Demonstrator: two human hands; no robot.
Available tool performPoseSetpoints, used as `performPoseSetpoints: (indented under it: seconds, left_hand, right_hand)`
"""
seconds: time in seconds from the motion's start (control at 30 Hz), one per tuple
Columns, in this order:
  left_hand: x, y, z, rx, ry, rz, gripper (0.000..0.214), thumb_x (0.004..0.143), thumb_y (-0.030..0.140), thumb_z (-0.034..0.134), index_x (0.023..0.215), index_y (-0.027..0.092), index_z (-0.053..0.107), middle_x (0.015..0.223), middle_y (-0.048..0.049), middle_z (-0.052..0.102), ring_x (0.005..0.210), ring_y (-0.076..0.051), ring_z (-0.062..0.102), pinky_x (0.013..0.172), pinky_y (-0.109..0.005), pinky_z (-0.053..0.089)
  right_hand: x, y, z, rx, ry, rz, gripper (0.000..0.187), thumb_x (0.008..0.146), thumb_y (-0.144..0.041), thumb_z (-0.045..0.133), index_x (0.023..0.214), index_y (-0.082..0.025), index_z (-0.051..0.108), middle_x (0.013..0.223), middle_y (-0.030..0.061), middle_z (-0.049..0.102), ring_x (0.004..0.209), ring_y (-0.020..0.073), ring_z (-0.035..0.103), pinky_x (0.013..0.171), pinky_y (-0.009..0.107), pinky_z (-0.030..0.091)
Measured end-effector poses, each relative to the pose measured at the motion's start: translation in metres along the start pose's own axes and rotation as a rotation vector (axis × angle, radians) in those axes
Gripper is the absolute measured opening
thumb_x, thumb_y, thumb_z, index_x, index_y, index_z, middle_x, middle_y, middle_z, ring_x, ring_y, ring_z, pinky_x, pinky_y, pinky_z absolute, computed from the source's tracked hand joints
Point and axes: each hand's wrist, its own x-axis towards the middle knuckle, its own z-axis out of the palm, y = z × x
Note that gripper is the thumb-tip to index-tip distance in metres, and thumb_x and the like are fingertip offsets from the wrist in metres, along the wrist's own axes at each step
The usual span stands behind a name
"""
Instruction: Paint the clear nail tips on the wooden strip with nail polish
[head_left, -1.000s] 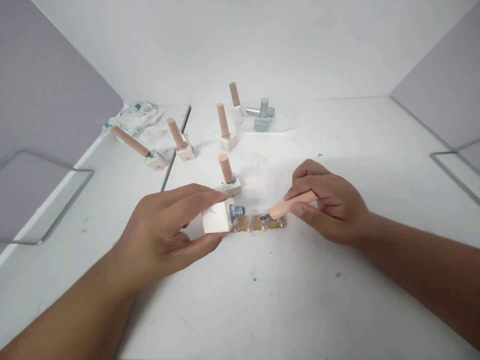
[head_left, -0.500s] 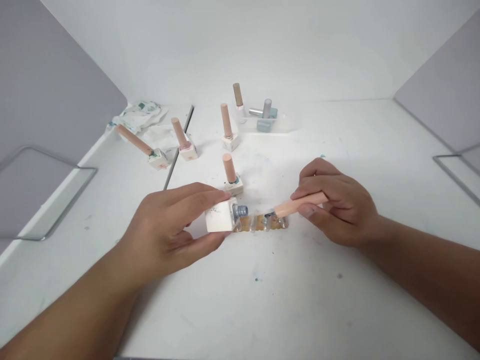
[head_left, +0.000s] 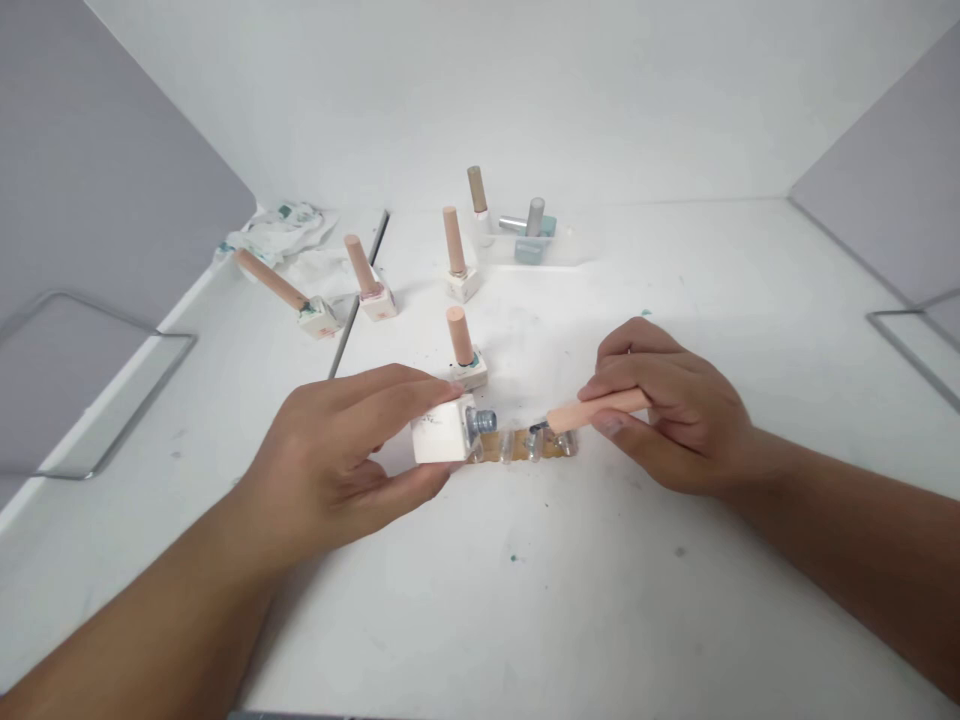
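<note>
My left hand (head_left: 341, 455) is closed around a white square nail polish bottle (head_left: 440, 437), tipped on its side with its grey threaded neck pointing right. In my right hand (head_left: 675, 405) I pinch the bottle's peach brush cap (head_left: 592, 409), its brush end down on a brown strip of clear false nail tips (head_left: 525, 446) lying on the white table (head_left: 525, 600) between my hands. The bottle's neck rests over the strip's left end.
Another bottle with a peach cap (head_left: 463, 350) stands just behind the strip. Further back stand three more peach-capped bottles (head_left: 457, 260), a brown-capped one (head_left: 476, 195) and a teal, silver-capped one (head_left: 531, 232). Stained tissues (head_left: 281, 235) lie back left. Grey panels flank both sides.
My right hand has nudged the brush cap slightly along the strip. The view has shifted a little; the left hand and bottle stay put.
</note>
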Motion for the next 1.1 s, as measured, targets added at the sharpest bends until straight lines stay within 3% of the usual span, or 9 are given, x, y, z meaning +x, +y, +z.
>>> performPoseSetpoints:
  seconds: [0.33, 0.83, 1.1]
  left_hand:
    - [0.0006, 0.0001, -0.001, -0.003, 0.0, 0.004, 0.042, 0.084, 0.024, 0.07, 0.124, 0.029, 0.058, 0.108, -0.0035, 0.071, 0.049, -0.005, 0.047, 0.045, -0.02, 0.041]
    - [0.0013, 0.0004, -0.0014, -0.022, 0.017, 0.043, 0.038, 0.084, 0.024, 0.069, 0.121, 0.023, 0.06, 0.105, -0.0047, 0.07, 0.047, -0.004, 0.044, 0.042, -0.02, 0.041]
    - [0.0006, -0.001, -0.0016, -0.012, 0.013, 0.035, 0.041, 0.083, 0.022, 0.07, 0.122, 0.022, 0.06, 0.106, -0.005, 0.07, 0.055, -0.006, 0.051, 0.043, -0.021, 0.041]
  right_hand:
    - [-0.0005, 0.0005, -0.0007, 0.015, 0.01, 0.002, 0.012, 0.086, -0.014, 0.056, 0.092, -0.023, 0.061, 0.064, 0.0033, 0.058, 0.073, 0.0201, 0.052, 0.056, 0.033, 0.045]
    - [-0.0001, -0.001, -0.003, 0.024, -0.091, -0.119, 0.009, 0.087, -0.017, 0.057, 0.095, -0.02, 0.061, 0.067, 0.0032, 0.061, 0.077, 0.0201, 0.052, 0.063, 0.034, 0.048]
    - [0.0005, -0.0021, -0.0057, 0.032, -0.101, -0.122, 0.01, 0.088, -0.017, 0.054, 0.094, -0.022, 0.06, 0.068, 0.0037, 0.06, 0.075, 0.0204, 0.052, 0.062, 0.035, 0.048]
